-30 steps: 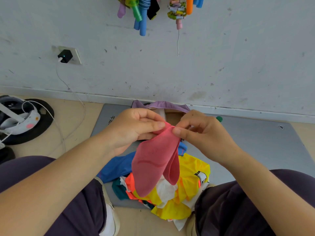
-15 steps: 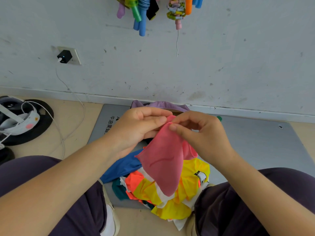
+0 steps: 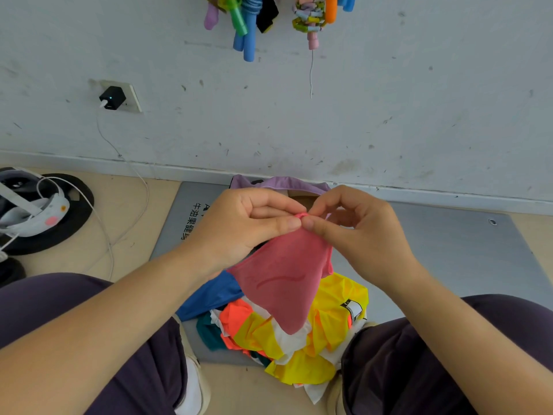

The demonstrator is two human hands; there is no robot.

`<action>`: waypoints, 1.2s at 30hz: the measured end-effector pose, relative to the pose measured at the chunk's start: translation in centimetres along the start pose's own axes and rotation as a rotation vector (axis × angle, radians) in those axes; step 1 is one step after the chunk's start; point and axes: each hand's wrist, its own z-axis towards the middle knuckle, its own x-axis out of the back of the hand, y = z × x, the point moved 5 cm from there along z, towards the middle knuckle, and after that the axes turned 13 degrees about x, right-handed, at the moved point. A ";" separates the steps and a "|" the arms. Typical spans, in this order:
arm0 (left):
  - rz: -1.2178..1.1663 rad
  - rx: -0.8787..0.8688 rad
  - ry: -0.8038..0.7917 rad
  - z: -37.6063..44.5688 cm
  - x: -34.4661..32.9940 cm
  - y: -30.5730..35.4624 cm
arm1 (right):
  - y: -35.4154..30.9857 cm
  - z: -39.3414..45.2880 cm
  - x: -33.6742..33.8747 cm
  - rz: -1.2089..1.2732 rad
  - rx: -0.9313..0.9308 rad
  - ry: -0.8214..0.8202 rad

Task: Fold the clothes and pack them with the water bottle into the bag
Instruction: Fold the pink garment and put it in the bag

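A small pink cloth (image 3: pixel 285 280) hangs in front of me, pinched at its top edge by both hands. My left hand (image 3: pixel 239 223) and my right hand (image 3: pixel 356 226) meet fingertip to fingertip on that edge. Below it lies a heap of clothes (image 3: pixel 326 330) in yellow, orange, white, blue and teal on a grey mat (image 3: pixel 454 250). The purple rim of a bag (image 3: pixel 278 182) shows behind my hands at the wall. The water bottle is hidden, apart from what may be its green cap in earlier frames.
A white wall with a socket and black charger (image 3: pixel 112 98) stands ahead; its white cable runs down to a headset (image 3: pixel 33 211) on a black round pad at left. Coloured toys (image 3: pixel 248 22) hang on the wall. My knees flank the heap.
The pink cloth has been opened from a doubled-over strip into a wider flat piece. My hands closed together on its top edge.
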 end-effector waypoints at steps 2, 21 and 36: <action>0.010 -0.018 -0.008 -0.1 0.0 0.1 | 0.5 0.0 0.0 0.081 -0.055 -0.037; 0.255 0.041 -0.092 0.1 0.9 -0.2 | 2.0 -0.4 -0.8 -0.047 -0.105 -0.360; 0.215 -0.144 0.316 0.9 6.2 0.6 | 5.1 0.6 2.5 -0.401 -0.184 -0.365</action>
